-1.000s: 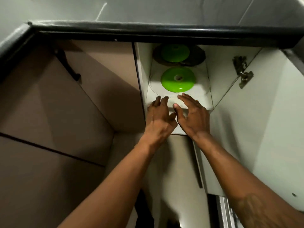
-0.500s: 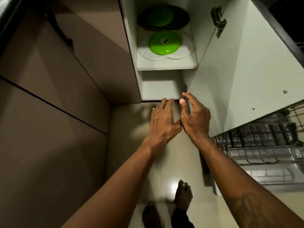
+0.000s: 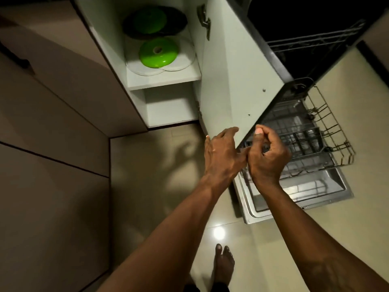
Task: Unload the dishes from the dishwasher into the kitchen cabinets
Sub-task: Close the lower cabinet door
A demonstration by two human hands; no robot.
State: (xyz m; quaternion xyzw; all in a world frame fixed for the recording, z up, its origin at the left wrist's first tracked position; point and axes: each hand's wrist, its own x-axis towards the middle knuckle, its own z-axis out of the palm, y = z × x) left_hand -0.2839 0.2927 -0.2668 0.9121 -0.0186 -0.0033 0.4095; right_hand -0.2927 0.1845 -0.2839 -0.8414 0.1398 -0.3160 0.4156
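The open white cabinet (image 3: pixel 164 81) holds a green lid (image 3: pixel 157 52) lying on clear glass plates on its upper shelf. Behind it a second green lid (image 3: pixel 149 21) rests on a dark plate. The lower shelf (image 3: pixel 172 110) is bare. My left hand (image 3: pixel 223 152) is spread open against the lower corner of the cabinet door (image 3: pixel 235 81). My right hand (image 3: pixel 267 157) is beside it, fingers curled with nothing visible in them and the thumb at the door's edge. The dishwasher's lower rack (image 3: pixel 328 131) is pulled out at the right.
The dishwasher door (image 3: pixel 294 194) lies flat on the floor side, and the upper rack (image 3: pixel 315 39) sits in the dark tub. Brown cabinet fronts (image 3: pixel 52 123) fill the left. My bare foot (image 3: pixel 223 264) stands on the shiny tiled floor.
Both hands have drawn back from the cabinet shelf, down and to the right, to the door's lower corner. The view has swung toward the dishwasher. The right hand's fingers have curled.
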